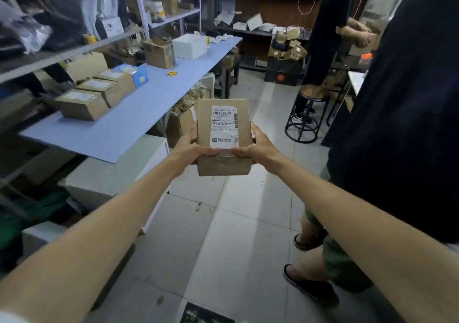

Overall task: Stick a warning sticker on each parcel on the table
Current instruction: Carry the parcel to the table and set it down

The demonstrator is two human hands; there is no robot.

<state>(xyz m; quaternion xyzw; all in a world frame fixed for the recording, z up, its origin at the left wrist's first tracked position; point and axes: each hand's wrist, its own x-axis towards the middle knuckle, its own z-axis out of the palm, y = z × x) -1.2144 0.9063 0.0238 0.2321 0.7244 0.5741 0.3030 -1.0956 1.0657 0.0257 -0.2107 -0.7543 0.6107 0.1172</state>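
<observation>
A brown cardboard parcel (223, 163) with a white shipping label on top is held out over the tiled floor. My left hand (193, 150) grips its left side and my right hand (255, 146) grips its right side, thumbs on top. On the long blue table (139, 114) at the left lie three more labelled brown parcels (82, 104), (106, 90), (121, 78) in a row near the shelf. Small yellow stickers (172, 73) lie further along the table.
A taller cardboard box (159, 52) and a white box (190, 46) stand at the table's far end. A person in dark clothes (397, 124) stands close on the right, another person further back. A round stool (308, 109) stands in the aisle. Metal shelving lines the left wall.
</observation>
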